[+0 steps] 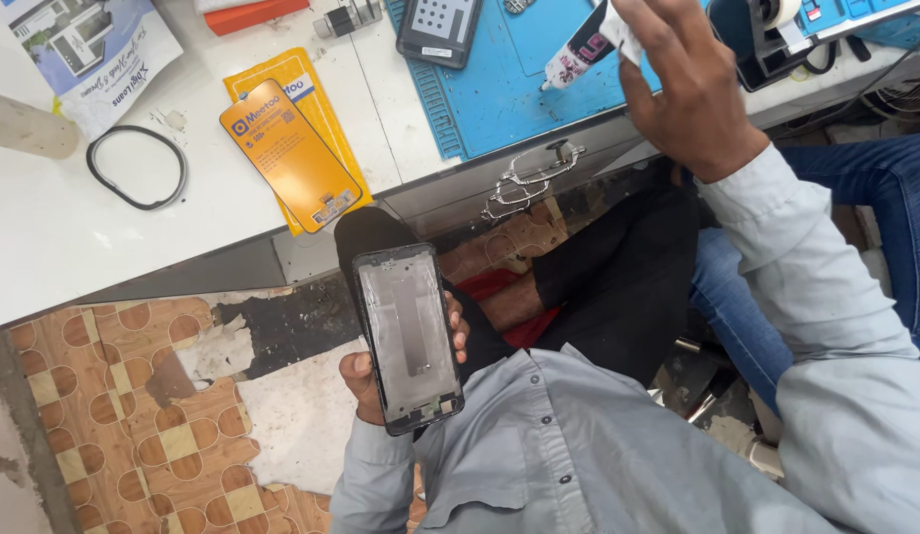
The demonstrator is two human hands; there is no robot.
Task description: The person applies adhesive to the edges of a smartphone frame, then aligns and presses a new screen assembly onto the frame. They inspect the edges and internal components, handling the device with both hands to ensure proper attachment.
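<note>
my left hand [366, 381] cradles a black rectangular phone frame with a bare grey metal inner plate [409, 336] over my lap, below the tabletop edge, its fingers [458, 331] curled around the frame's right side and the thumb along the left. my right hand [683, 94] is raised over the blue rubber work mat [509, 84] on the white tabletop [45, 227], its fingers pinching a small white and black glue tube [584, 44] whose nozzle points down-left at the mat. an orange screen-protector packet [290, 153] and a black rubber ring [136, 166] lie on the tabletop to the left.
</note>
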